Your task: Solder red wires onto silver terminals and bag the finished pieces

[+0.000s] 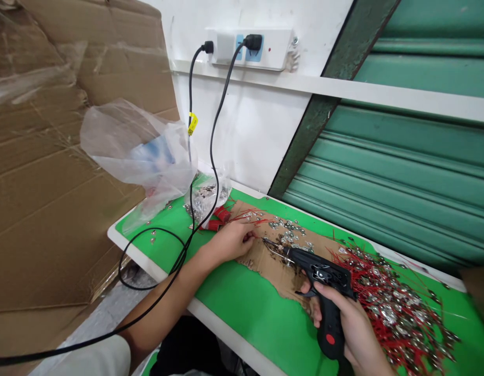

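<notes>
My right hand is wrapped round the grip of a black soldering gun with a red button. Its metal tip points left over a torn piece of brown cardboard on the green table. My left hand rests on the cardboard with its fingers pinched together just left of the tip, holding a thin red wire with a small metal part. Loose metal washers lie scattered just beyond the tip.
A heap of red wires with metal ends lies at the right. Clear plastic bags and a bundle of red wires sit at the table's far left. Black cords run from a wall power strip. Cardboard sheets stand left.
</notes>
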The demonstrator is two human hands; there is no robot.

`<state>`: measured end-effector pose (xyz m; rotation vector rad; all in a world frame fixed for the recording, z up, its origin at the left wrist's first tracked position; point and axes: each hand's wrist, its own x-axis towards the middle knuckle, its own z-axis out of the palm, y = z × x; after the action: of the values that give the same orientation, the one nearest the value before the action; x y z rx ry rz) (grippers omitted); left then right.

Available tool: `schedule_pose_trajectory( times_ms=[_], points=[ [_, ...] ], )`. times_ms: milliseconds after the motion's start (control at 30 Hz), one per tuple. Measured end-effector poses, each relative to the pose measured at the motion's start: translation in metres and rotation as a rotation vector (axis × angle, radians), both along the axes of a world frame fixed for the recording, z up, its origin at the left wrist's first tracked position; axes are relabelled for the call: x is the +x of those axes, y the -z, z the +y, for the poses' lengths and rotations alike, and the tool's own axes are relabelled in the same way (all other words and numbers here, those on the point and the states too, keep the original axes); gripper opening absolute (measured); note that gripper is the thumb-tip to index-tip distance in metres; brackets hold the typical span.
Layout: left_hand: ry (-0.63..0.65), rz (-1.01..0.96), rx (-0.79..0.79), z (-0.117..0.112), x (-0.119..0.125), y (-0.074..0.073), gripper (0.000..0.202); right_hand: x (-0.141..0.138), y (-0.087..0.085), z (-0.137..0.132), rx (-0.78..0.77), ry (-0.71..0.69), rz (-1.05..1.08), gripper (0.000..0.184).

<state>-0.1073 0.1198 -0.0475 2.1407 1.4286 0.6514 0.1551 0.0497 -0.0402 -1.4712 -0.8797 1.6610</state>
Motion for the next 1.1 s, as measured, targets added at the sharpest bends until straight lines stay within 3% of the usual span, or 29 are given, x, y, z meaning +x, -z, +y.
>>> schedule_pose_trajectory(
  times_ms=[667,967,1100],
  points=[
    [0.019,-0.012,-0.002,-0.001,0.001,-0.002,0.016,0.0,-0.003,0.0,-0.037,0.004,-0.052,0.039],
    [0.023,-0.049,0.017,0.001,0.001,0.001,0.014,0.005,0.01,0.004,-0.072,0.011,-0.062,0.047],
    [0.019,-0.056,0.011,0.001,0.001,0.002,0.013,0.003,0.008,0.004,-0.04,0.006,-0.002,0.041]
  ],
)
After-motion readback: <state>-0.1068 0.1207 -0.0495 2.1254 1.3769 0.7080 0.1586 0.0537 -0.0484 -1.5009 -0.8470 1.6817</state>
